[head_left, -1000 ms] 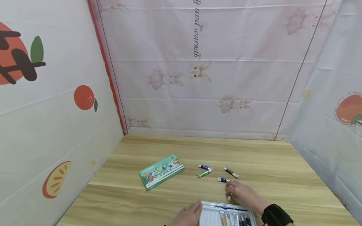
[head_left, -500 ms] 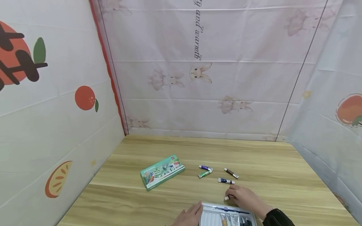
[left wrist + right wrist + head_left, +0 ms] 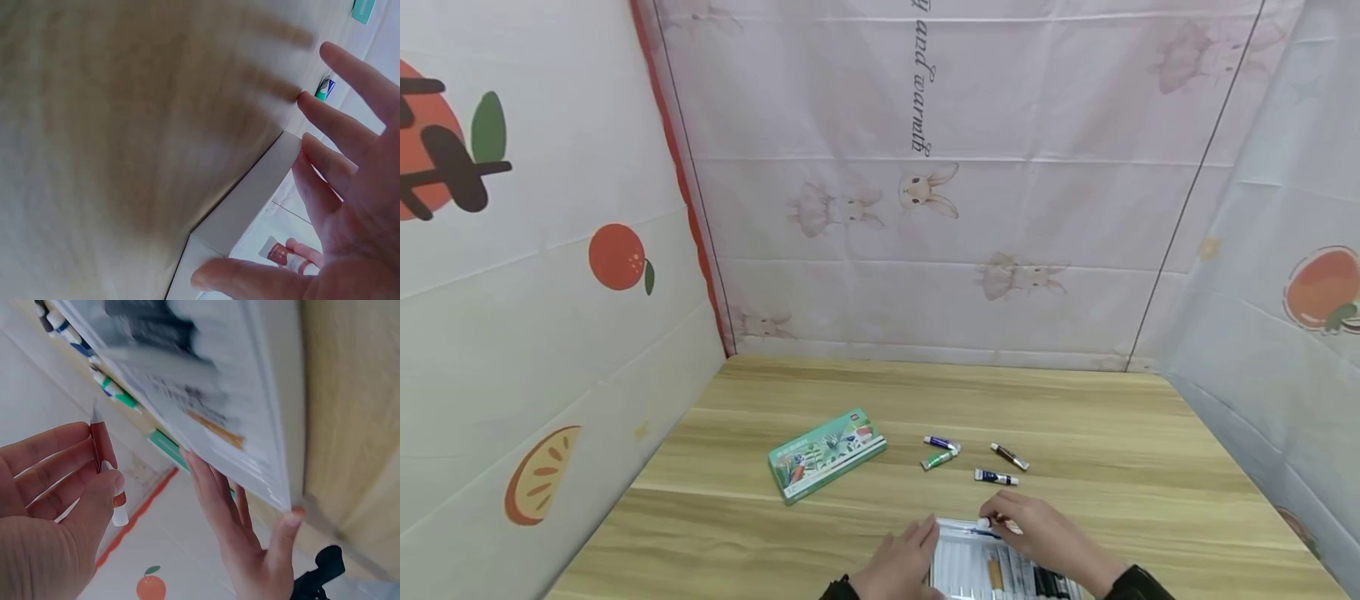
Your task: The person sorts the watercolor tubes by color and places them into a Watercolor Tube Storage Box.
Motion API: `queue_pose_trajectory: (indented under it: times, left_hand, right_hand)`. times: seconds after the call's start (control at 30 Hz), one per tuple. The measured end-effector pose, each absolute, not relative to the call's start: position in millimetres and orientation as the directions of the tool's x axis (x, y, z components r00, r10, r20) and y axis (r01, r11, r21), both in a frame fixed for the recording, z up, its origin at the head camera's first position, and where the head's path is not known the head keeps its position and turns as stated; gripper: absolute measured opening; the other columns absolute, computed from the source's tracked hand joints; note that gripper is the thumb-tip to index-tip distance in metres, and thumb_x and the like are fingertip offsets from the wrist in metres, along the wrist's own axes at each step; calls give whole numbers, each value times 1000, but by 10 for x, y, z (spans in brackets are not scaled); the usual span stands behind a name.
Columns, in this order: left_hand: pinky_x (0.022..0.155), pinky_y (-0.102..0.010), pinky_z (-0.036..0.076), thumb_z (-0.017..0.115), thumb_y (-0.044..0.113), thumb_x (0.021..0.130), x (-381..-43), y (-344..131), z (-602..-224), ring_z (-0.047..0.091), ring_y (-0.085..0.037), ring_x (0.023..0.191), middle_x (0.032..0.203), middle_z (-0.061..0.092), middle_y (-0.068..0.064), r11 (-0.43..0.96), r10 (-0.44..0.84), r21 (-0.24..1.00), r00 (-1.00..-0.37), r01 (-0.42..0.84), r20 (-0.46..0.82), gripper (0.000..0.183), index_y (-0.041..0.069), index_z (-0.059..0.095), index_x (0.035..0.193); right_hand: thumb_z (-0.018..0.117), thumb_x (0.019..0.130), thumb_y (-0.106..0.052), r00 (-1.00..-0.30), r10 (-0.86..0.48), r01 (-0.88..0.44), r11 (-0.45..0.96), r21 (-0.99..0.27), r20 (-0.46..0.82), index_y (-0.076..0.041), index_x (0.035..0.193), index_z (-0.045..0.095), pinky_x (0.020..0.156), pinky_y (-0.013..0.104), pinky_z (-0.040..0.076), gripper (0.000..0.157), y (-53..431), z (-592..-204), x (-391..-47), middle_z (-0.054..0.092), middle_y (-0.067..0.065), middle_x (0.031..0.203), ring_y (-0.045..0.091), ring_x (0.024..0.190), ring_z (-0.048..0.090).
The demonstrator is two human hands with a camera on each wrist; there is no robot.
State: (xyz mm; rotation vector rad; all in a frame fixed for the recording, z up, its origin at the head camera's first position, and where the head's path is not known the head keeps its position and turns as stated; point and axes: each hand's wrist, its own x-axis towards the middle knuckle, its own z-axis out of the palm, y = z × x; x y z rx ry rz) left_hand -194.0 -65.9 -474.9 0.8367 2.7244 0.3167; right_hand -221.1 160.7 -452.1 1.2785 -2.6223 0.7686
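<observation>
My right hand point(image 3: 1037, 537) pinches a reddish-brown paint tube point(image 3: 102, 447) with a white cap between thumb and fingers, over the far edge of a white tray point(image 3: 951, 524). In the right wrist view the tube stands tilted, cap downward. My left hand point(image 3: 897, 565) rests along the tray's left side, fingers extended, thumb at one corner in the left wrist view. Inside the tray lie an ochre tube point(image 3: 995, 574), pale tubes and several black ones at the right. A slim blue brush point(image 3: 985, 532) lies along its far side, partly covered by my right hand.
Beyond the tray, a dark blue tube point(image 3: 996, 477), a brown tube point(image 3: 1010, 456), a green tube point(image 3: 940, 459) and a purple tube point(image 3: 942, 443) lie on the wooden table point(image 3: 700, 500). A flat teal box point(image 3: 827, 458) sits to their left. Printed cloth walls surround the table.
My right hand has lifted the reddish-brown tube from the table and brought it left and nearer, over the tray's far edge. My left hand stays at the tray's left side.
</observation>
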Motion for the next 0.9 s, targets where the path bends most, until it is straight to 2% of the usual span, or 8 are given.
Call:
queue_pose_trajectory:
  times: [0.43, 0.63, 0.7, 0.9]
  left_hand:
    - [82, -45, 33, 52, 57, 64, -1950, -634, -4715, 28, -17, 115, 130, 26, 0, 831, 536, 322, -808, 454, -244, 82, 8, 32, 126]
    - [81, -45, 33, 53, 56, 64, -1952, -638, -4710, 28, -18, 115, 130, 25, 0, 829, 538, 325, -808, 455, -242, 81, 8, 32, 126]
    - [81, -44, 33, 53, 56, 64, -1952, -639, -4711, 28, -18, 115, 130, 26, 0, 827, 541, 328, -807, 457, -237, 81, 8, 32, 126]
    - [81, -43, 34, 52, 57, 64, -1953, -643, -4725, 28, -17, 114, 130, 26, 0, 823, 545, 334, -806, 460, -233, 82, 8, 33, 125]
  right_hand:
    - [57, 75, -2, -606, -726, -763, 414, -496, 326, -11, 96, 53, 65, 16, 43, 24, 1455, -4516, -2116, 54, -4, 90, 5, 80, 53]
    - [57, 73, 2, -564, -747, -781, 344, -521, 352, -9, 94, 52, 63, 14, 43, 24, 1402, -4549, -2087, 55, -3, 88, 5, 79, 53]
    - [57, 74, 2, -556, -760, -779, 335, -529, 336, -9, 94, 52, 63, 14, 43, 23, 1391, -4564, -2074, 55, -3, 87, 6, 79, 53]
    - [55, 77, -4, -590, -771, -723, 373, -582, 239, -11, 95, 51, 64, 16, 43, 20, 1395, -4637, -2039, 54, -6, 90, 5, 82, 52]
